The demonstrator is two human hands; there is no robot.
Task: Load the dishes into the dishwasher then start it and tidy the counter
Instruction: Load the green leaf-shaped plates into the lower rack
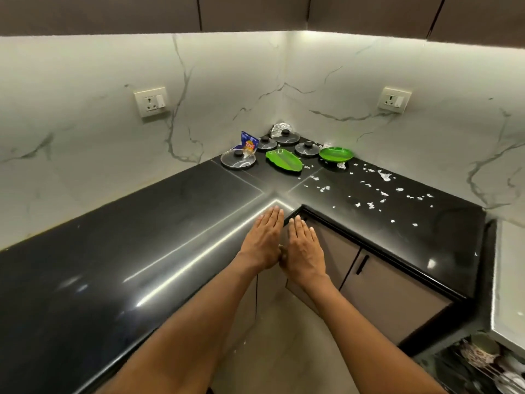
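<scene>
My left hand (265, 238) and my right hand (304, 248) are stretched out side by side, palms down, fingers straight, over the inner corner of the black L-shaped counter (142, 237). Neither holds anything. Far back in the corner lie several glass pan lids with black knobs (238, 159), a green leaf-shaped plate (284, 161) and a round green plate (336, 154). A blue snack packet (248, 142) and crumpled foil (281, 128) sit behind the lids. An open dishwasher rack (480, 365) holding dishes shows at the bottom right.
White paper scraps (383, 191) are scattered over the right arm of the counter. Beige cabinet doors with a black handle (362, 264) stand under it. Wall sockets (150, 101) (394, 99) are set in the marble backsplash. Dark cupboards hang overhead.
</scene>
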